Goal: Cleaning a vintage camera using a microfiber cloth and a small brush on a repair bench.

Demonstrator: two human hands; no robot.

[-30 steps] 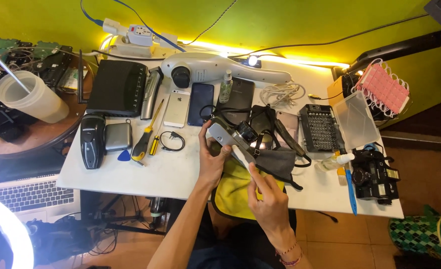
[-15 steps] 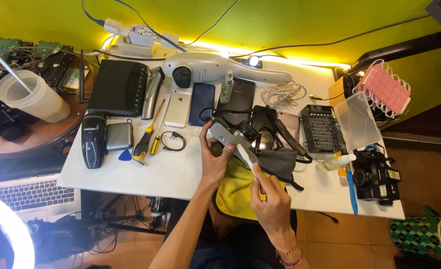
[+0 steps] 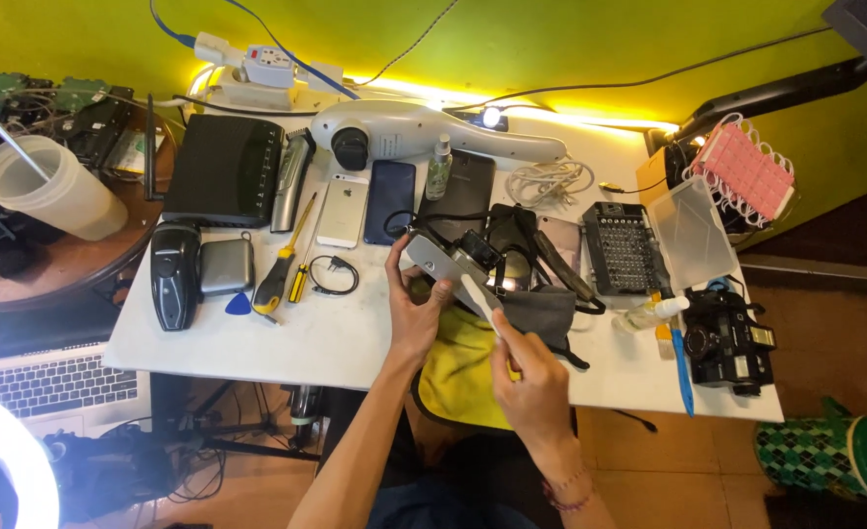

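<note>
We see the left hand closed around the near end of a silver compact camera, thumb on one side and fingers curled under, holding it tilted just above the near edge of the white tabletop. The right hand sits below and to the right of it, fingers pinched shut on a slim white tool, which may be a brush or a cleaning pen; its tip reaches up to the camera body, though we cannot tell for sure that it touches. Directly beneath both hands a yellow cloth hangs over the tabletop edge, and just beyond the right hand lies a grey cloth. Beyond the left hand rest a white smartphone and a dark smartphone, side by side. To the left of the left hand lie a small black cable, then a yellow-handled screwdriver. Well to the right of the right hand stand a black bit set and a black film camera.
</note>
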